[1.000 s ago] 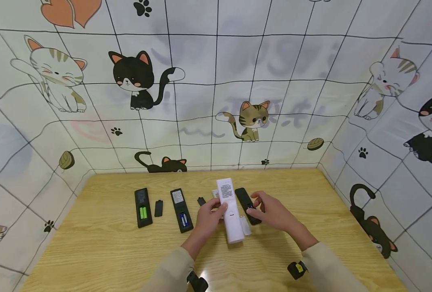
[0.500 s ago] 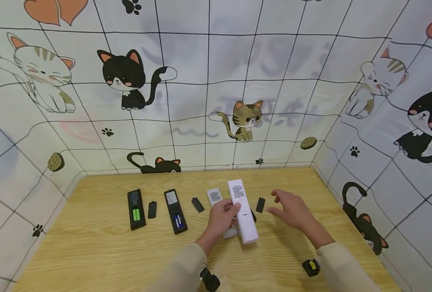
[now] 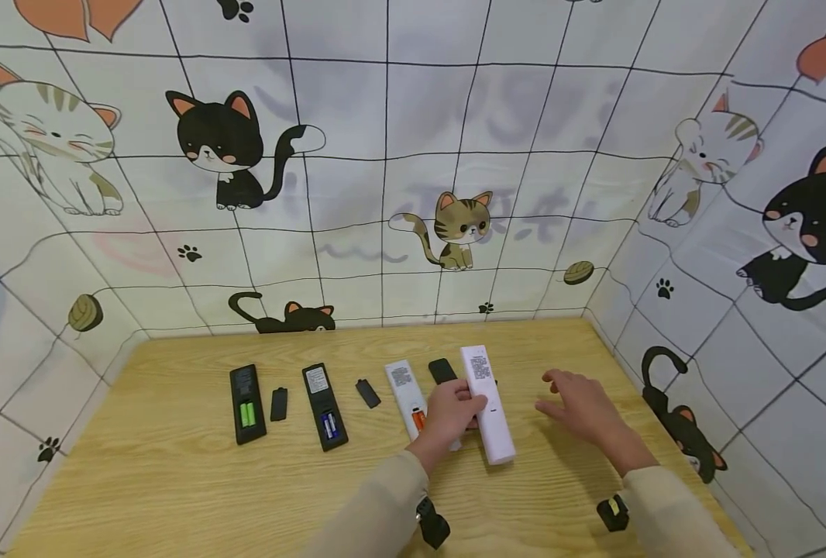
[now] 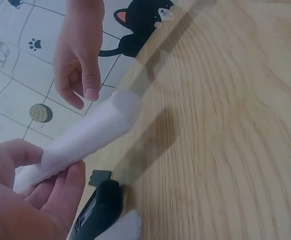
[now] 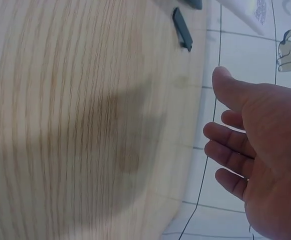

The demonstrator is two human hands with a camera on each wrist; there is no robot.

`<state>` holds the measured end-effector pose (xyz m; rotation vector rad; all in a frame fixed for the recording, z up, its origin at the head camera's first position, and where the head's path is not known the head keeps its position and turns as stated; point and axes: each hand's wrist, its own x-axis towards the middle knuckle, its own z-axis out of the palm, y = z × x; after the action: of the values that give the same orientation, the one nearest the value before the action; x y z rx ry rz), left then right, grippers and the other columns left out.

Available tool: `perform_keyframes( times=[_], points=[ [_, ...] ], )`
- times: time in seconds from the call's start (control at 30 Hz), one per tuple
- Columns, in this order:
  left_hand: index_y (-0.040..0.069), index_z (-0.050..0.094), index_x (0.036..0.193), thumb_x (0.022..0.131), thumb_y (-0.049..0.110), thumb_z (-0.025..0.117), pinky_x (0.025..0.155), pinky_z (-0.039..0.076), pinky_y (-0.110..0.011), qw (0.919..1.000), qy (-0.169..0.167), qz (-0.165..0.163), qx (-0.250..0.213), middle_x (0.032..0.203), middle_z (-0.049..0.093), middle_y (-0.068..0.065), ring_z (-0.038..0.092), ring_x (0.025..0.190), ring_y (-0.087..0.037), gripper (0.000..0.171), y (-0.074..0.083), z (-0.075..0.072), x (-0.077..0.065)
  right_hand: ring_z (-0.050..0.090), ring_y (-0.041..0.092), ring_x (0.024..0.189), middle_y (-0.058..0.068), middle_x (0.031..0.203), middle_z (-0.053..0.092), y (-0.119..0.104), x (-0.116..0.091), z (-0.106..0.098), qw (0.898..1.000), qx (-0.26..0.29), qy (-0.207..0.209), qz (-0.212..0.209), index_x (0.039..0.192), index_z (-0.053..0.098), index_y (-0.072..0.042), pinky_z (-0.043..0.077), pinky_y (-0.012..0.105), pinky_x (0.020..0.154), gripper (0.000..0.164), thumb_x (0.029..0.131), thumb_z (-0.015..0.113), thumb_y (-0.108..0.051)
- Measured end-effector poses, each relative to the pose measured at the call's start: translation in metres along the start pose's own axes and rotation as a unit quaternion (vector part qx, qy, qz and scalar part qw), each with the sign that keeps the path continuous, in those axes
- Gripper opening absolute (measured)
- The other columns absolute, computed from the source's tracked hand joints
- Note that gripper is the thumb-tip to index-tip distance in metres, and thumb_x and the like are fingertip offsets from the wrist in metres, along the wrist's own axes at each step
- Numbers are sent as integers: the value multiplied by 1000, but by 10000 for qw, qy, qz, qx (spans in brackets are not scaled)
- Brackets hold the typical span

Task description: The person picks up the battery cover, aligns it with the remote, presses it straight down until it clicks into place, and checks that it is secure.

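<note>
Long white remote [image 3: 490, 411] pinched in my left grip [image 3: 449, 411], above the worktop [image 3: 176, 496]. Right of that remote, my right grip [image 3: 586, 407] hangs, fingers loosely bent. Left of it: black remote [image 3: 442, 370], second white remote [image 3: 404, 387].

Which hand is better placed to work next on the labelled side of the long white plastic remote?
Right, probably: the right hand is empty, fingers relaxed, close beside the remote. The left hand is occupied gripping it.

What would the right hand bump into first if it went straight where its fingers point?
The right hand would probably meet the white remote in the left hand; relative depth is unclear.
</note>
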<state>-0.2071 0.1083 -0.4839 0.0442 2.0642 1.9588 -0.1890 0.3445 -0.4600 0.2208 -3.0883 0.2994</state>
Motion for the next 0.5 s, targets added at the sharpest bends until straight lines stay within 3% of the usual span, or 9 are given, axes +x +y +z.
perform_keyframes(
  times=[0.3,0.5],
  points=[
    [3,68,114,92,16,67,69,58,-36,10000,-12,-52,81,97,73,-7,66,73,-11,26,-2,28,9,62,36,99,15,107,69,19,-7,-4,9997,-99,-126,167,122,57,-1,42,57,86,46,90,69,-32],
    [2,65,119,94,19,65,64,55,-26,9994,20,-180,281,100,72,-7,66,77,-10,31,-6,45,18,62,36,98,14,107,69,24,-9,-3,9998,-131,-57,120,121,58,-2,43,57,85,46,89,70,-32]
  ],
)
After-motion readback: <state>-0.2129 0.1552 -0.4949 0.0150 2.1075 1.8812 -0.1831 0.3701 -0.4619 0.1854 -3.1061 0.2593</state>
